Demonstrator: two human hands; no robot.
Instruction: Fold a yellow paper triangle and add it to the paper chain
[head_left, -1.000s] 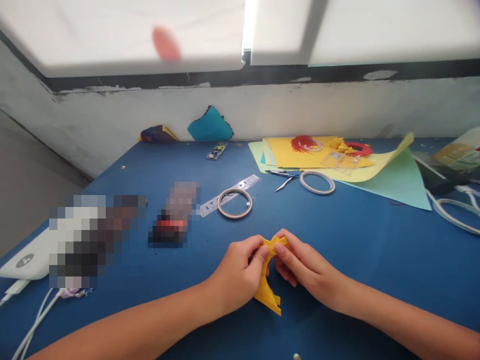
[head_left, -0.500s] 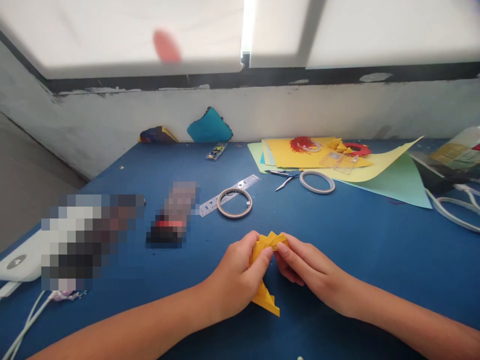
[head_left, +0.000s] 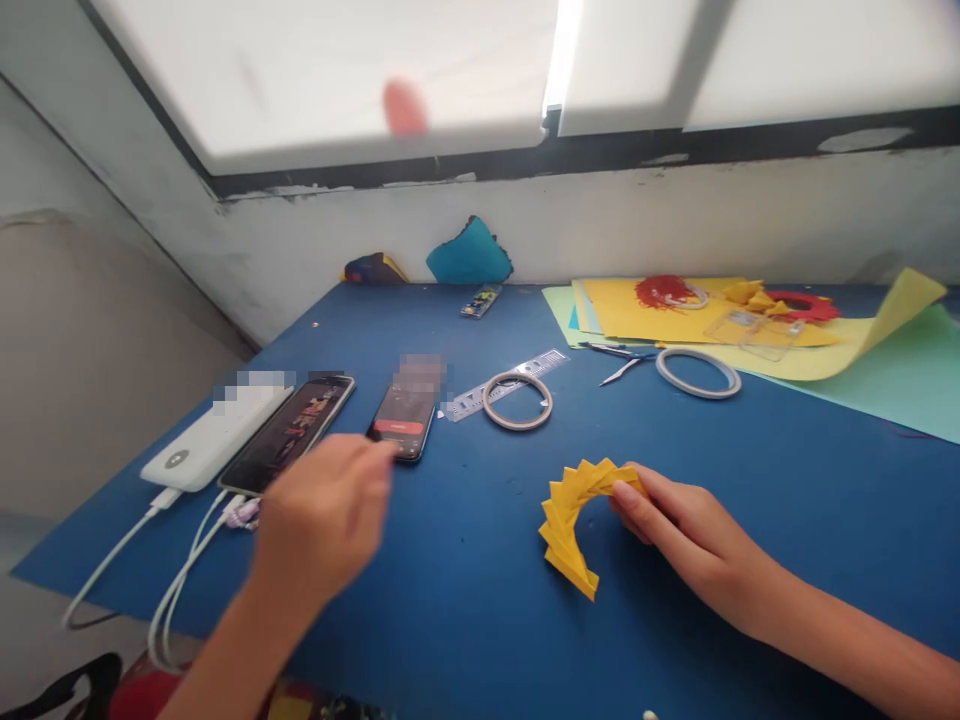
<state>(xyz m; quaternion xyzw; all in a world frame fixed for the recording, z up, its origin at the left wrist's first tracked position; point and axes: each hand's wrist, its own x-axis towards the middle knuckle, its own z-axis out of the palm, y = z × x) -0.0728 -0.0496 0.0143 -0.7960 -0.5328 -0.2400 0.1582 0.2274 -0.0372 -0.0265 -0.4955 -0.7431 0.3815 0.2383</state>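
Note:
A curved yellow folded-paper piece [head_left: 568, 520] with a toothed outer edge hangs above the blue table, pinched at its upper right end between the thumb and fingers of my right hand [head_left: 679, 515]. My left hand [head_left: 326, 510] is away from the paper, over the table's left part, slightly blurred. Its fingertips reach the lower end of a phone [head_left: 409, 405] that shows a red bar on its screen. A second phone [head_left: 281, 440] lies just behind my left hand. Whether my left fingers touch the first phone or hold anything is unclear.
A white power bank [head_left: 202, 440] with cables lies far left. Mid-table are a clear ruler [head_left: 472, 398], a tape roll [head_left: 488, 412], blue-handled scissors [head_left: 621, 372] and another roll [head_left: 686, 388]. Colored sheets [head_left: 637, 320] with red and yellow paper pieces lie behind.
My left hand has let go of the yellow paper and moved left to the phone. My right hand still holds the paper, now more fully visible. The view has shifted left.

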